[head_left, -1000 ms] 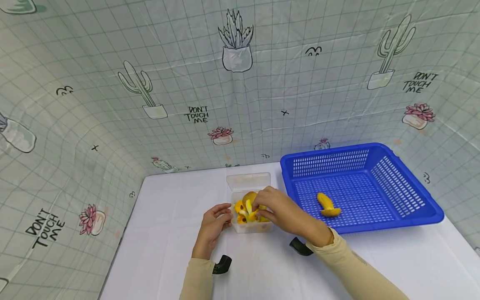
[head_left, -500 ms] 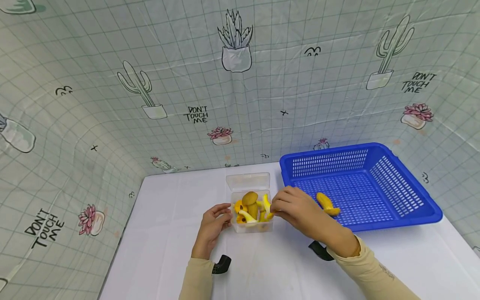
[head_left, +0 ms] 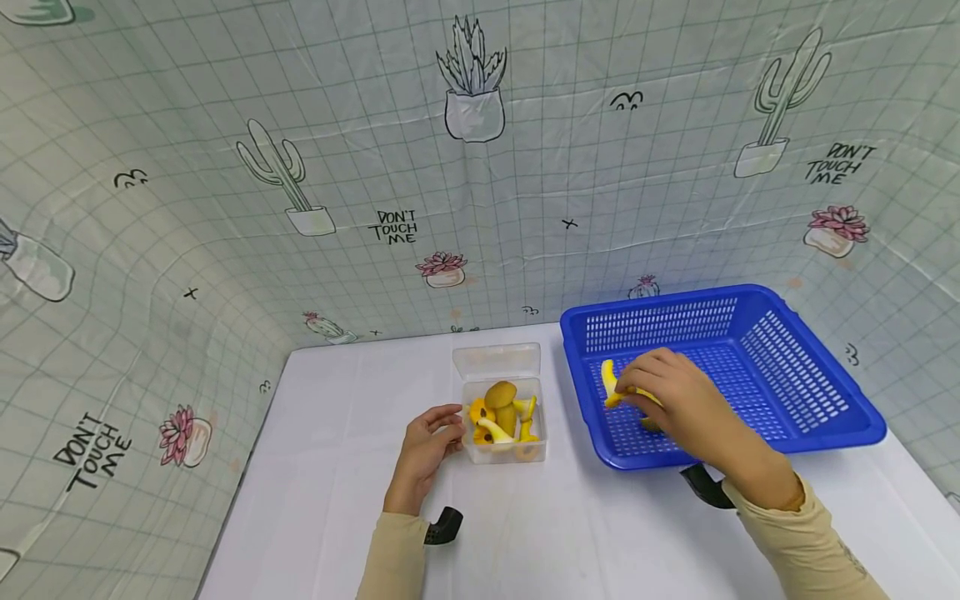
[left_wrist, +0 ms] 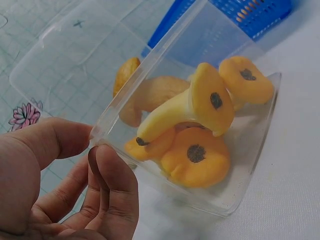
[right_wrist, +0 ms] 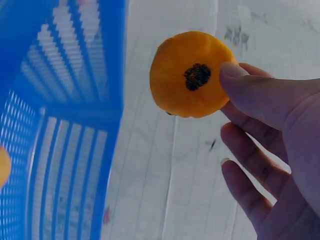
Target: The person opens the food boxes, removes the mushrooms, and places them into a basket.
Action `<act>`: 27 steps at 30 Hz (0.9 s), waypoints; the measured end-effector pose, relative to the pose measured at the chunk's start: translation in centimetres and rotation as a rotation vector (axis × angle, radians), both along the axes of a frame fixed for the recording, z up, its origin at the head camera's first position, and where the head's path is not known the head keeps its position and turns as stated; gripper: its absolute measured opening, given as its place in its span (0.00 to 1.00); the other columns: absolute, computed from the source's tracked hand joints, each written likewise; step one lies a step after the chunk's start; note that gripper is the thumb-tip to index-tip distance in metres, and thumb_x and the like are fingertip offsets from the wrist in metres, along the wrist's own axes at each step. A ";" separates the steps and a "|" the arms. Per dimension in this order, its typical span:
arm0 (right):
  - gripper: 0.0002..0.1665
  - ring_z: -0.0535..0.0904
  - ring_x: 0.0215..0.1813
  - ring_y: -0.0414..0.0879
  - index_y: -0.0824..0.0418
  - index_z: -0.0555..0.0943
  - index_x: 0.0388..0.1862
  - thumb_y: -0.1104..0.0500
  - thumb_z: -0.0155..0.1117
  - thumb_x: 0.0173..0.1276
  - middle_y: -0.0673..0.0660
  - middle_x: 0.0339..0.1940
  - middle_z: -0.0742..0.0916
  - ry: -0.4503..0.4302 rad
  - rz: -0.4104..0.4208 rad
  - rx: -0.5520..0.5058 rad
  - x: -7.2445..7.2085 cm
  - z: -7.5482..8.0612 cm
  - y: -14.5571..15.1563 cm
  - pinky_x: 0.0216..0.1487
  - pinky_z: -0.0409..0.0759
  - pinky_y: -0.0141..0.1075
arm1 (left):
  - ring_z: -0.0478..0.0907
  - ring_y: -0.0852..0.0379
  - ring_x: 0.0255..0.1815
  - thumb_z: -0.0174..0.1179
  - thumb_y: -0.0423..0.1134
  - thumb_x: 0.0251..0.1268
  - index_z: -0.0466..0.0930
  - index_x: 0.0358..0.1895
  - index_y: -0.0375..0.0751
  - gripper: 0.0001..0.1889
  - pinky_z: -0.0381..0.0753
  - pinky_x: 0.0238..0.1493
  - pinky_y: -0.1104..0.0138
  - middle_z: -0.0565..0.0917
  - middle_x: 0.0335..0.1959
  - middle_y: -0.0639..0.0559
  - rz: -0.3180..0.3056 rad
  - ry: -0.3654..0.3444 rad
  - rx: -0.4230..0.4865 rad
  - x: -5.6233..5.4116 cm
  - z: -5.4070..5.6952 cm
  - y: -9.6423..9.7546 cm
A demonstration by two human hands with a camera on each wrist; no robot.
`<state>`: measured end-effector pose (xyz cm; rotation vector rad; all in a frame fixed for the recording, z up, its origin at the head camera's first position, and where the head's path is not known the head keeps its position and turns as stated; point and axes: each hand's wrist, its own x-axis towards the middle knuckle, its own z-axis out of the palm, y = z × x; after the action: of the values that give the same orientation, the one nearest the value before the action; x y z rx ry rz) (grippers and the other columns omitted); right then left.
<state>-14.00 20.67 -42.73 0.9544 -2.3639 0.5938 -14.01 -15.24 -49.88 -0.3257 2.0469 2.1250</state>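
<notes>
Yellow mushroom (right_wrist: 185,55) in pinch of right hand (head_left: 678,400), above blue basket (head_left: 660,327). Left of basket: clear box (head_left: 491,456), mushrooms (head_left: 506,421) inside, rim nipped between thumb and forefinger of left hand (head_left: 426,454).

From my end I look into a small draped booth, closer to a makeshift set than a kitchen or workshop. Pale gridded cloth (head_left: 360,125) hangs behind the white worktop (head_left: 337,433) and along its left and right, printed with potted cacti (head_left: 786,92), pink succulents (head_left: 442,267) and "DON'T TOUCH ME" lettering (head_left: 396,227). I can't tell what room lies beyond.
</notes>
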 end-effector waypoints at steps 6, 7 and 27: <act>0.21 0.81 0.46 0.52 0.55 0.87 0.35 0.73 0.85 0.47 0.50 0.38 0.89 -0.034 -0.073 0.042 -0.3 0.1 1.8 0.46 0.83 0.51 | 0.76 0.59 0.29 0.62 0.24 0.70 0.78 0.63 0.22 0.19 0.82 0.33 0.72 0.81 0.44 0.45 0.003 -0.004 0.000 0.0 0.1 0.0; 0.21 0.81 0.46 0.52 0.55 0.87 0.35 0.73 0.85 0.47 0.51 0.38 0.89 -0.036 -0.082 0.047 -0.4 0.1 2.0 0.46 0.83 0.51 | 0.76 0.59 0.30 0.62 0.24 0.70 0.78 0.63 0.23 0.19 0.82 0.33 0.72 0.81 0.44 0.45 0.004 -0.005 0.000 0.0 0.1 0.0; 0.17 0.83 0.48 0.53 0.57 0.88 0.41 0.73 0.81 0.55 0.51 0.42 0.89 -0.116 -0.005 0.082 -0.5 -0.6 -0.5 0.48 0.85 0.52 | 0.76 0.59 0.30 0.62 0.24 0.70 0.78 0.62 0.23 0.19 0.82 0.33 0.73 0.81 0.43 0.46 0.007 -0.015 -0.005 -0.1 -0.3 -0.1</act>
<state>-14.48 20.12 -43.28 0.9725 -2.5095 0.5683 -14.13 -15.29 -50.18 -0.3490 2.0468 2.1149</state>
